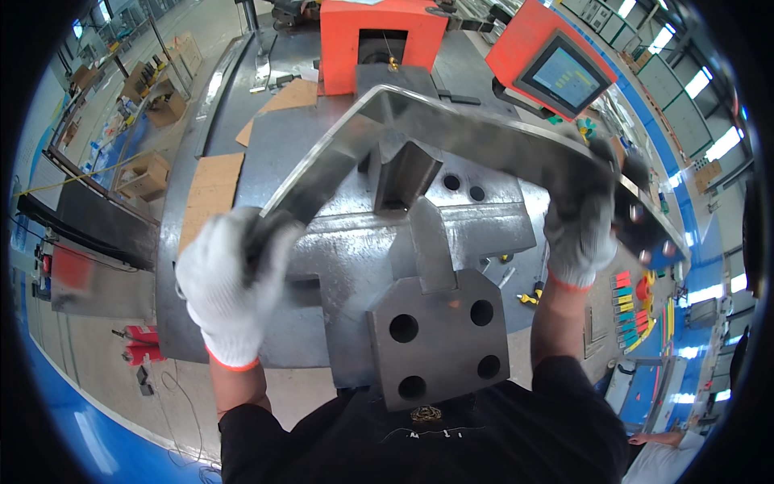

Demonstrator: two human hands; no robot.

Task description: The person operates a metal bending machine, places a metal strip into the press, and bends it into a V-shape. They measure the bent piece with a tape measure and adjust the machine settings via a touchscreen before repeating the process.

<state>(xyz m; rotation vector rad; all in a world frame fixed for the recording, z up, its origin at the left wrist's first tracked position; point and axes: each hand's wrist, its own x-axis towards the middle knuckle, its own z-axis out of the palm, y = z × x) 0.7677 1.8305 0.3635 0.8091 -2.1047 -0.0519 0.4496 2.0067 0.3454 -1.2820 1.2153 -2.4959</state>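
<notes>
I hold up a long flat metal bar (484, 139), bent at an angle near its middle, with the bend pointing away from me. My left hand (234, 282), in a white and grey work glove, is closed round the bar's left end. Farther along the right arm of the bar, my right hand (582, 222) grips it, slightly blurred; the bar's end with holes sticks out beyond it. Under the bend stands a steel V-notched die (407, 176). Facing it is a wedge-shaped punch (432, 246), fixed to a thick steel block (442, 339) with several round holes, close in front of my body.
An orange machine housing (339, 48) stands at the far side of the steel table (282, 177). A control screen (562, 74) in an orange case is at the far right. Cardboard pieces (211, 189) lie at the left; yellow-handled tools (529, 298) lie at the right edge.
</notes>
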